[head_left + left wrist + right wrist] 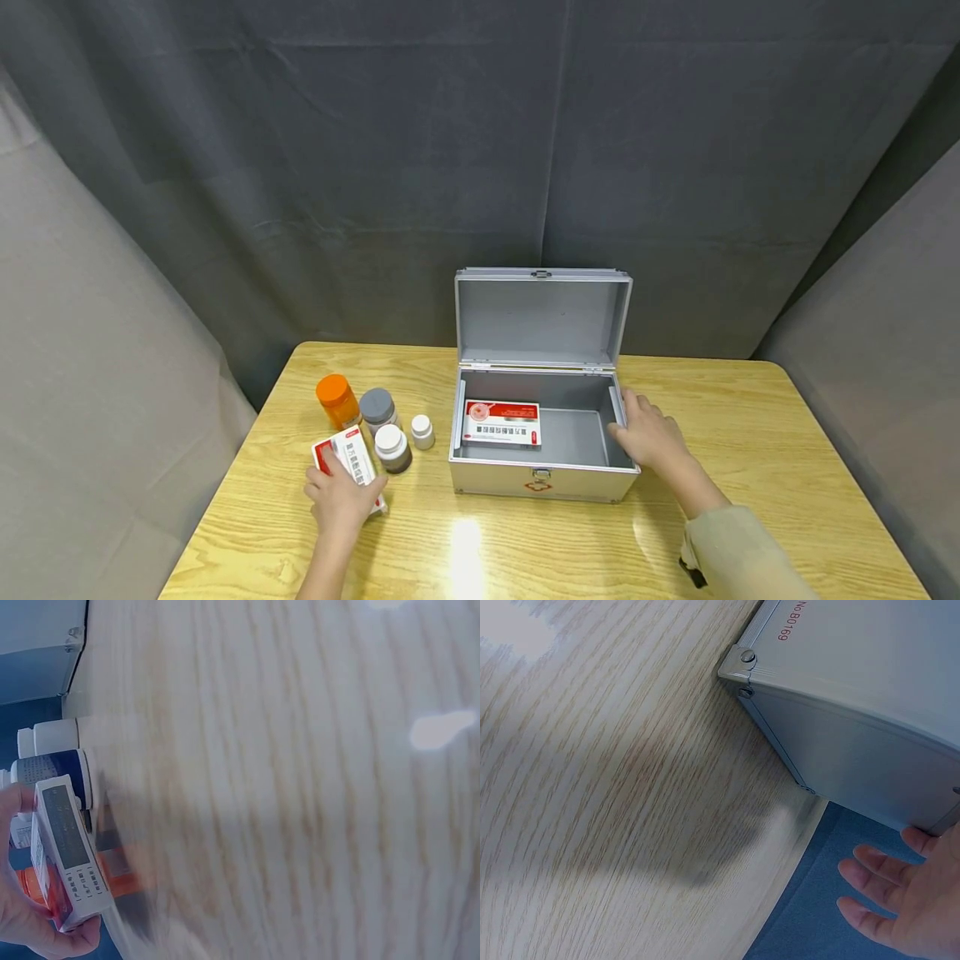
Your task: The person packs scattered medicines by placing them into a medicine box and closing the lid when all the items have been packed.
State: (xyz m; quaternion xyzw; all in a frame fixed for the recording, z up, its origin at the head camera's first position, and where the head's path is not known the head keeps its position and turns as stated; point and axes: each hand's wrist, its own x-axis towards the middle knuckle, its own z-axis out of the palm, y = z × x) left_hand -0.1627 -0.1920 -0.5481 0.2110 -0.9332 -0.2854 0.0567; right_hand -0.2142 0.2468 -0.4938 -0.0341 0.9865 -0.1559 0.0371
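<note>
My left hand (341, 496) grips a red and white medicine box (358, 454), tilted above the table. The left wrist view shows the thumb and fingers on opposite sides of this medicine box (69, 847). My right hand (651, 435) is at the right wall of an open silver medicine case (543, 482), its thumb over the rim. Its other fingers (870, 889) are loosely bent and spread outside the wall in the right wrist view. Another red and white medicine box (501, 423) lies inside the case, on the left.
Beside my left hand stand an orange bottle (339, 401), a grey-lidded bottle (378, 407), a dark bottle with a white lid (392, 448) and a small white bottle (422, 432). The case's raised lid (542, 321) stands at the back of the wooden table (750, 467).
</note>
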